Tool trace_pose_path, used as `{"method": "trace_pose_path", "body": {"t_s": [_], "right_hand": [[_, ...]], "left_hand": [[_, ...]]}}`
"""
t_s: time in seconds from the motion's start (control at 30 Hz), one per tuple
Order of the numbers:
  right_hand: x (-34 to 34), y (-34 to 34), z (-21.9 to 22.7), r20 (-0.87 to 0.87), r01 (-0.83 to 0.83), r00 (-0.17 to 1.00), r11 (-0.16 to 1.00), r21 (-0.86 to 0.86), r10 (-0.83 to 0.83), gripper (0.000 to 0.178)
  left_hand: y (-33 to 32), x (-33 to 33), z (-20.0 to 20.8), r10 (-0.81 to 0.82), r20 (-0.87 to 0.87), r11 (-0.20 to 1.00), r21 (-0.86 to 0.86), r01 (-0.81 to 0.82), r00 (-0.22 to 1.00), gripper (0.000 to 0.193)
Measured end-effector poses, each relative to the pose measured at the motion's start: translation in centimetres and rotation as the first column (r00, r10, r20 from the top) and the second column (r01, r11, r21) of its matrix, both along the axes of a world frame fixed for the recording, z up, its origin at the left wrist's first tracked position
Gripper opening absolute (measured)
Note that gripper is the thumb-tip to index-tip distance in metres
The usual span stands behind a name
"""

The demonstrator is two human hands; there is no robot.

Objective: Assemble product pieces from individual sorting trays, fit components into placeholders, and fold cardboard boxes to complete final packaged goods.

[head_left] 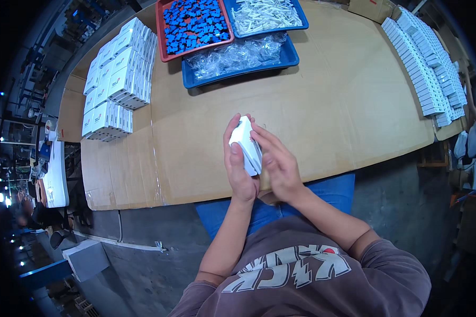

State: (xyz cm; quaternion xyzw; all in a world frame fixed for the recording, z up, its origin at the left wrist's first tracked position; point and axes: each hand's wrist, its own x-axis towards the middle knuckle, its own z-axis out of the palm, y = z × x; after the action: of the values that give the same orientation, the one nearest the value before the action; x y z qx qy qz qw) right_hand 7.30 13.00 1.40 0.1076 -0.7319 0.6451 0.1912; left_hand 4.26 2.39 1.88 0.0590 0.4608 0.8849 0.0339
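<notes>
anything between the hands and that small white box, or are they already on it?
Nothing visible in between. The left hand and right hand both clasp the small white box directly, holding it up over the near edge of the cardboard-covered table. The trays and the stacks of boxes lie farther off.

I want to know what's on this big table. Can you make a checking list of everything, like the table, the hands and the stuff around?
Surface: cardboard-covered table, taped seams.
Job's things: small white box, held between both hands above the table edge.
Clutter: red tray of blue parts; blue tray of white parts; blue tray of clear bags; white box stacks far left; white box rows far right.
Grippers: left hand and right hand grip the box.
Cables: nothing seen.
Surroundings: concrete floor.
</notes>
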Motion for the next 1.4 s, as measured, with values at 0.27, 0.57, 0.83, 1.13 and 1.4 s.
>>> {"method": "trace_pose_path", "body": {"t_s": [0.27,0.57,0.83,1.13,1.4], "right_hand": [[-0.2,2.0,-3.8,0.350,0.056,0.702,0.442,-0.895,0.620,0.048],[-0.6,1.9,-2.9,0.525,0.168,0.704,0.607,-0.777,0.478,0.042],[-0.4,1.2,1.3,0.545,0.168,0.790,0.756,-0.633,0.281,0.046],[2.2,-1.2,2.3,0.465,0.181,0.878,0.824,-0.537,0.111,0.053],[2.8,-1.1,1.7,0.386,0.122,0.921,0.906,-0.406,0.049,0.050]], "left_hand": [[0.3,0.4,-0.3,-0.039,-0.059,0.999,-0.003,0.039,0.998,0.080],[0.8,1.0,-0.8,0.003,-0.135,0.984,-0.177,-0.027,0.991,0.106],[1.1,-0.3,-3.0,-0.092,-0.340,0.883,-0.463,-0.081,0.936,0.102],[1.8,0.7,-3.4,0.097,-0.485,0.821,-0.455,-0.345,0.869,0.094],[1.9,0.9,-3.2,0.159,-0.474,0.872,-0.344,-0.348,0.866,0.081]]}}
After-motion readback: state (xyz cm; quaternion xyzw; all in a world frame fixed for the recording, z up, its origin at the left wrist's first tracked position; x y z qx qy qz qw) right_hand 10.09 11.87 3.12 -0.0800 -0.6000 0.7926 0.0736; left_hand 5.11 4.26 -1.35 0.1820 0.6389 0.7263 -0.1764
